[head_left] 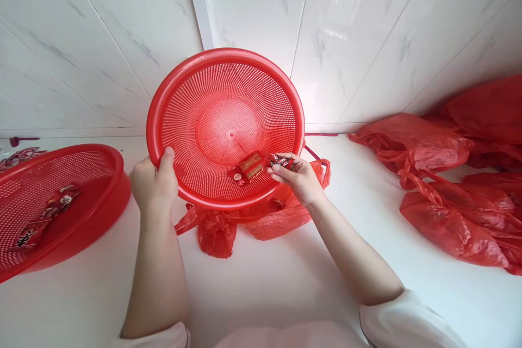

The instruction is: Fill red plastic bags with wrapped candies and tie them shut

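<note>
A round red plastic colander [228, 92] is tilted toward me above the table. My left hand [155, 179] grips its left rim, thumb on the inside. Low in the colander lie a few small wrapped snack packets [249, 167], one brownish with a red edge. My right hand [297, 174] is at the lower right rim, its thumb and fingers pinching a small shiny red-and-dark wrapped packet [278, 161]. Beneath the colander sits a red plastic bag [281, 217], partly hidden by it; its contents are hard to make out.
On the left stands a second red colander [98, 217] with several wrapped packets [57, 204] inside. Several red plastic bags [460, 201] lie along the right side of the white table [261, 283]. A white tiled wall [350, 38] rises behind.
</note>
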### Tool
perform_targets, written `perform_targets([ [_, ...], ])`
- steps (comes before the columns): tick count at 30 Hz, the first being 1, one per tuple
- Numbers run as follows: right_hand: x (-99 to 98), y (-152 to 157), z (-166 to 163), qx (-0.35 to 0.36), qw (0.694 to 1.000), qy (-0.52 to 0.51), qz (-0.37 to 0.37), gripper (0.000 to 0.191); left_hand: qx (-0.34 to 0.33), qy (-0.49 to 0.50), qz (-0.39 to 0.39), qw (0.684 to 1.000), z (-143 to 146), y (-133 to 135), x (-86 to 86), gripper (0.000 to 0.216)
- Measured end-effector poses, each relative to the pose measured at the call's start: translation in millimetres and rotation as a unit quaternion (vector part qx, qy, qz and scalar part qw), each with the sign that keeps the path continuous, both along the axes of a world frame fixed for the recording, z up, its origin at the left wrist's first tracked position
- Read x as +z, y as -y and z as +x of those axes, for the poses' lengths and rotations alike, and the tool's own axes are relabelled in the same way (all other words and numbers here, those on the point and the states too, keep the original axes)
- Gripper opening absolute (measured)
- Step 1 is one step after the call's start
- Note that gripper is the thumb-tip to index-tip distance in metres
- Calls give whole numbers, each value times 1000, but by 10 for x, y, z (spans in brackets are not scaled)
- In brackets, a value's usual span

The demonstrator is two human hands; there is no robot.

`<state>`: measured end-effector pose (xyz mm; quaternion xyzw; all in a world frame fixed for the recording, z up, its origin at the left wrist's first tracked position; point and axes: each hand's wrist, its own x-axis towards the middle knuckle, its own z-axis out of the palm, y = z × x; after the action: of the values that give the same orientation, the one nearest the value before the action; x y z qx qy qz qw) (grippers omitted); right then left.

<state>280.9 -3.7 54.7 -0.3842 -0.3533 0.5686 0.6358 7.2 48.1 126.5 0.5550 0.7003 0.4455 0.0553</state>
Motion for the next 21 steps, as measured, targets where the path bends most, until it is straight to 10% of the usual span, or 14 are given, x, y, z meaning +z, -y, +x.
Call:
perform_targets([
  [21,124,65,236,98,975,195,30,33,-6,1,55,998,-26,-32,-53,37],
])
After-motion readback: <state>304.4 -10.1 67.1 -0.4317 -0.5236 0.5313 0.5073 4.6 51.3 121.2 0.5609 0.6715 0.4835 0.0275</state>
